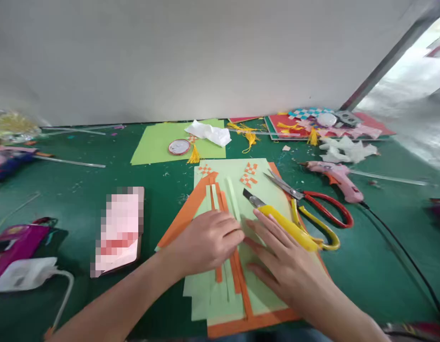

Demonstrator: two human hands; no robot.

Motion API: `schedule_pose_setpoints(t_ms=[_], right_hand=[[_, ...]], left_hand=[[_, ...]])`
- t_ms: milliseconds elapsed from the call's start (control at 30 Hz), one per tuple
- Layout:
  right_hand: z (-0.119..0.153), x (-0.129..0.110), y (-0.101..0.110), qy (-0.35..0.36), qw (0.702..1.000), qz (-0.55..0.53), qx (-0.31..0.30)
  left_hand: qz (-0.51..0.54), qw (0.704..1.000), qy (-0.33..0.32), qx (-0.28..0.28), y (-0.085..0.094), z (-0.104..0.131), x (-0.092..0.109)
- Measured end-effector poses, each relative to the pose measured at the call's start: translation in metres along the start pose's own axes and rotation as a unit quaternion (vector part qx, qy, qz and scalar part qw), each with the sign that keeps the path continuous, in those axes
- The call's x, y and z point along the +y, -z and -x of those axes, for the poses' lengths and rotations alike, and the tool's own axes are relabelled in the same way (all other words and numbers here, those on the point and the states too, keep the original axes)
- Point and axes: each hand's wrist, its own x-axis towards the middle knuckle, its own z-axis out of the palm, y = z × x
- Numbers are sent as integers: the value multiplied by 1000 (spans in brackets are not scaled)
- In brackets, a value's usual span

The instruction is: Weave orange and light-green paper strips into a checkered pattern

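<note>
My left hand (212, 237) is closed in a pinch over the paper strips, with its fingertips partly hidden. A pale green paper strip (232, 197) runs up from its fingers. Orange paper strips (237, 275) pass beneath it, lying lengthwise on pale green paper (262, 285). My right hand (276, 256) lies open on that paper, its spread fingertips close to the left hand's. Beside its fingers rests a yellow utility knife (287, 225), blade out. Small orange-and-white woven pieces (248, 180) lie at the sheet's far end.
Red-handled scissors (326, 202) and a yellow handle loop (321, 228) lie right of the paper. Farther right is a pink glue gun (337, 178) with a black cord. A phone (120, 232) and white charger (31, 274) lie left. Yellow tassels (250, 137) lie behind.
</note>
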Motion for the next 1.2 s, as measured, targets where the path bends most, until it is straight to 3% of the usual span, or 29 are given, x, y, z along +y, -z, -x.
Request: schedule_pose_setpoints(t_ms=[400, 533, 667, 833, 967, 1200], right_hand=[[-15, 7, -10, 0, 998, 50, -24], [-18, 9, -8, -1, 998, 63, 4], [-13, 17, 1, -49, 994, 74, 68], [-7, 27, -1, -140, 982, 123, 39], [-4, 29, -5, -147, 983, 115, 2], [6, 32, 12, -130, 989, 61, 39]], left_hand=[[-2, 999, 30, 11, -4, 3, -1], [6, 1000, 10, -1, -3, -1, 0], [0, 1000, -5, 22, 0, -4, 1], [13, 999, -32, 24, 0, -2, 4], [11, 999, -43, 15, -7, 0, 3], [-42, 998, -8, 39, -10, 2, -3]])
